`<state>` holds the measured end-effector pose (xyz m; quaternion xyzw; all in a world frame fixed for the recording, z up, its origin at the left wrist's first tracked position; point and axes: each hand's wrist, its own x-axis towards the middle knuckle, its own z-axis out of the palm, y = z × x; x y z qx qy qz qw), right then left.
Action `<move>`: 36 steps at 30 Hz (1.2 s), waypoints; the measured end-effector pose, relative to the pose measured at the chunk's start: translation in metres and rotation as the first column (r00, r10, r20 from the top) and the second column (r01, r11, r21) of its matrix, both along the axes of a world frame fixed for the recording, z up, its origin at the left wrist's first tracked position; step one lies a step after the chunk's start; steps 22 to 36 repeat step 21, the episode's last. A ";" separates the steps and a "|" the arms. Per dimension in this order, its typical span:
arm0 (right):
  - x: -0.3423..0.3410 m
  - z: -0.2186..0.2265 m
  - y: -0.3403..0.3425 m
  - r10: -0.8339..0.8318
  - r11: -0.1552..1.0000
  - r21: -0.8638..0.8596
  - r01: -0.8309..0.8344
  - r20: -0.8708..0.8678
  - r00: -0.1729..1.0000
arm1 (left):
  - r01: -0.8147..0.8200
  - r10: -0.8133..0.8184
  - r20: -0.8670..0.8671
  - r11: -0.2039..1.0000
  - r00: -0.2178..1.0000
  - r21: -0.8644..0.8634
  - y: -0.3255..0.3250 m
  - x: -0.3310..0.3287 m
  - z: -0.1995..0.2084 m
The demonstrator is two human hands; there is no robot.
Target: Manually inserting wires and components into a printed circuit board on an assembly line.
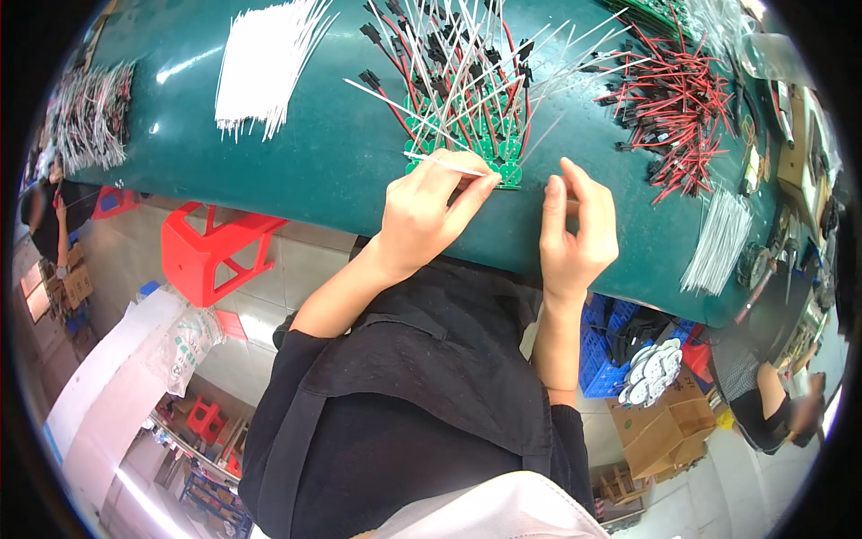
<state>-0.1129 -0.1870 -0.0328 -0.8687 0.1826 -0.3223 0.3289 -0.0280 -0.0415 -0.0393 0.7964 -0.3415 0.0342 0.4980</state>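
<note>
My left hand [426,211] is closed at the near edge of a panel of small green circuit boards [509,172]. A thin white strip [442,163] runs through its fingers, and thumb and forefinger meet at the panel's corner. Just to the right, my right hand [579,229] is raised above the table edge, thumb and fingers apart, with nothing visible between them. From the panel rise red and black wires with black connectors [440,85]. Several more thin white strips [467,58] lie crosswise among these wires.
On the green table [332,153] lie a bundle of white strips [265,63] and bundled wires [90,117] at left. Red-black wire leads [673,112] and grey-white strips [718,241] lie at right. A red stool [211,256] and blue crate [600,355] stand below; other people are at both sides.
</note>
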 end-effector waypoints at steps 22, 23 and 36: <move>-0.017 0.004 -0.102 0.156 0.956 -0.223 -0.189 -0.158 0.975 | -0.385 0.335 -0.268 0.908 0.903 -0.164 0.077 0.041 0.049; -0.017 0.004 -0.102 0.156 0.956 -0.223 -0.189 -0.158 0.975 | -0.385 0.335 -0.268 0.908 0.903 -0.164 0.077 0.041 0.049; -0.017 0.004 -0.102 0.156 0.956 -0.223 -0.189 -0.158 0.975 | -0.385 0.335 -0.268 0.908 0.903 -0.164 0.077 0.041 0.049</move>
